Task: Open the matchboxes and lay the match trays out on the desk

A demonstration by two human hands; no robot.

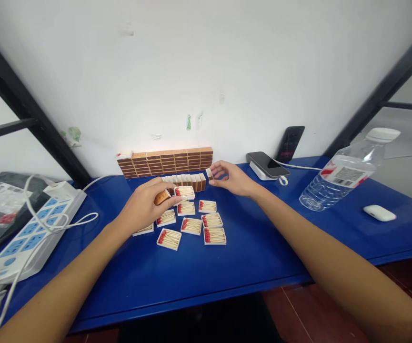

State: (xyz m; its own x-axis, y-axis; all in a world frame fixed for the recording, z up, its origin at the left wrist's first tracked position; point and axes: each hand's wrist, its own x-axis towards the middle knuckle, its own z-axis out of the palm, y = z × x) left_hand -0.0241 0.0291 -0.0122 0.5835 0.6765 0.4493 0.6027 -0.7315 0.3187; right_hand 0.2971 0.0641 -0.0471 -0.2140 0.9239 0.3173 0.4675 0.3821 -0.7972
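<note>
The blue glossy surface [177,276] lies bare along its near edge, so both hands have open passage there. Ahead, nine open white trays of red-tipped matches [191,223] crowd the middle. Behind them a low row of upright brown matchboxes [187,181] and a stacked brown matchbox wall [166,162] close off the back. A white power strip with looping cable [30,233] blocks the left. A tilted clear plastic water bottle [341,178] and a small white earbud case [379,212] stand to the right.
</note>
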